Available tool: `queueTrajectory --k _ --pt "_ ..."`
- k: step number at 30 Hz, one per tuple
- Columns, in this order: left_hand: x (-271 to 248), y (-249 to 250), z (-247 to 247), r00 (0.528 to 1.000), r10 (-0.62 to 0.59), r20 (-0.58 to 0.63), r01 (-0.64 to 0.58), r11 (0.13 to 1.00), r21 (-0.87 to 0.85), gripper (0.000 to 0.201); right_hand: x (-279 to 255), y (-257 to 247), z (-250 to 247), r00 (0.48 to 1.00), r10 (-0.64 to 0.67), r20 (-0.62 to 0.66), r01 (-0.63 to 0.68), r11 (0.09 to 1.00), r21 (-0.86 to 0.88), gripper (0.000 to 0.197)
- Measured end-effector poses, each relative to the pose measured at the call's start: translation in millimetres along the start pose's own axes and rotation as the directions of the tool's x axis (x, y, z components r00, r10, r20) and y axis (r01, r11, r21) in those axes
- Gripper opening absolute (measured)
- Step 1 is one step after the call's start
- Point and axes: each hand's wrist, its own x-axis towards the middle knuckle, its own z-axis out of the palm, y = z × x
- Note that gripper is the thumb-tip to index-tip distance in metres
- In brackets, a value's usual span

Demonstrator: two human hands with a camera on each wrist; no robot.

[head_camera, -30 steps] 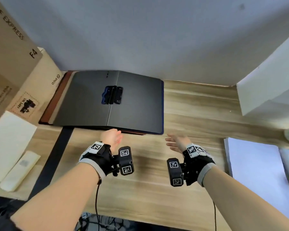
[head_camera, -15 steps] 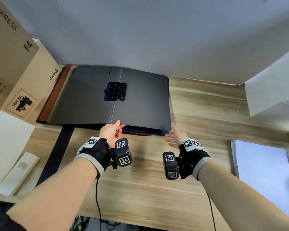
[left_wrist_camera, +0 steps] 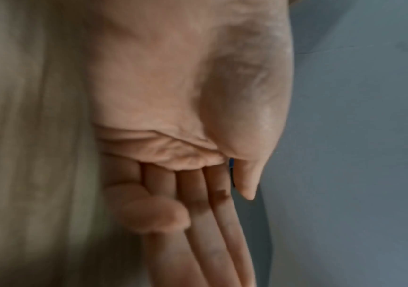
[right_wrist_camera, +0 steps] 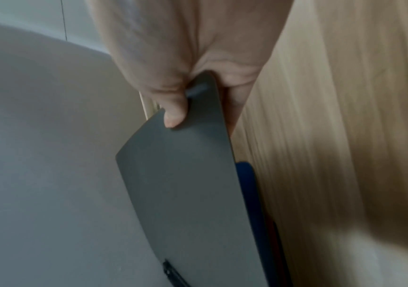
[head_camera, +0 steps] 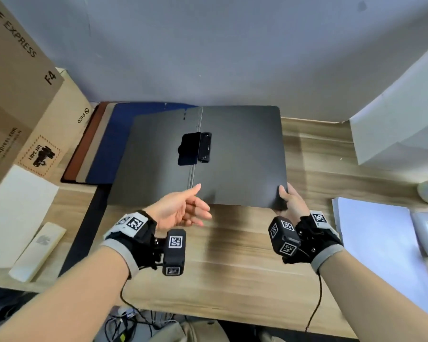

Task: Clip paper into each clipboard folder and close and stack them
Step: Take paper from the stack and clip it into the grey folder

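An open black clipboard folder (head_camera: 240,156) with a black clip (head_camera: 195,148) at its spine is lifted toward me, off a stack of open folders: blue (head_camera: 109,144), beige and brown (head_camera: 83,149). My right hand (head_camera: 290,199) pinches the black folder (right_wrist_camera: 185,174) at its near right corner, thumb on top. My left hand (head_camera: 183,209) hovers palm-up by the spine's near end, fingers relaxed and holding nothing; in the left wrist view the left hand (left_wrist_camera: 198,203) is empty. A pile of white paper (head_camera: 381,248) lies at the right.
Cardboard boxes (head_camera: 22,95) stand at the left, with a white box (head_camera: 15,213) and a flat white bar (head_camera: 38,251) in front. A white block (head_camera: 400,114) stands at the back right. Bare wooden desk (head_camera: 232,255) lies before me.
My right hand has taken hold of the black folder's near right corner and pulled the folder right and toward me, uncovering the blue folder. My left hand has come off the spine edge.
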Motion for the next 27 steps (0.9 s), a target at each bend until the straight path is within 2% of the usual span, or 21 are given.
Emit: queueTrajectory --k 2,4,6,8,11,14,16,18,19,21,27 --pt "2.4 16.4 8.7 0.991 0.124 -0.05 -0.125 0.992 -0.025 0.043 -14.4 -3.1 -17.4 1.0 -0.011 0.011 0.011 1.0 0.005 0.027" --pt "13.2 26.9 17.1 0.952 0.25 -0.178 -0.266 0.961 -0.075 0.029 -27.6 -2.0 -34.1 1.0 -0.018 0.005 0.018 1.0 -0.009 0.026" --pt "26.0 28.9 28.3 0.923 0.278 -0.266 -0.293 0.956 -0.015 0.03 -34.5 4.6 -52.4 1.0 -0.004 -0.029 0.004 1.0 -0.015 0.023" --pt "38.9 22.0 43.1 0.94 0.23 -0.251 -0.207 0.972 0.115 0.033 -41.2 12.3 -66.8 0.997 0.033 -0.076 -0.034 0.999 -0.01 0.023" --pt "53.0 5.4 66.3 0.972 0.089 -0.216 -0.024 0.957 0.288 0.023 -55.8 23.8 -88.8 0.988 0.095 -0.123 -0.096 0.995 -0.002 0.026" --pt "67.3 -13.0 77.4 0.98 0.006 -0.2 0.074 0.918 0.389 0.038 -56.8 41.0 -113.8 0.959 0.164 -0.233 -0.185 0.98 -0.072 0.023" --pt "74.2 -23.0 81.4 0.979 -0.008 -0.203 0.092 0.908 0.409 0.041 -44.6 55.1 -131.0 0.927 0.169 -0.335 -0.251 0.943 -0.218 0.016" --pt "78.3 -30.9 84.7 0.977 0.01 -0.213 0.082 0.905 0.417 0.032 -32.3 63.1 -143.9 0.9 0.127 -0.418 -0.297 0.879 -0.373 0.016" --pt "79.6 -34.5 87.0 0.978 0.015 -0.208 0.075 0.906 0.416 0.027 -27.5 66.6 -149.6 0.889 0.111 -0.444 -0.307 0.865 -0.398 0.021" --pt "81.1 -40.7 91.6 0.98 0.003 -0.201 0.079 0.914 0.397 0.029 -21.4 69.9 -155.7 0.881 0.092 -0.465 -0.323 0.834 -0.447 0.032" --pt "77.9 -51.6 107.6 0.982 -0.105 -0.16 0.157 0.919 0.36 0.045 -28.2 68.1 -158.4 0.844 -0.002 -0.536 -0.337 0.776 -0.534 0.034"
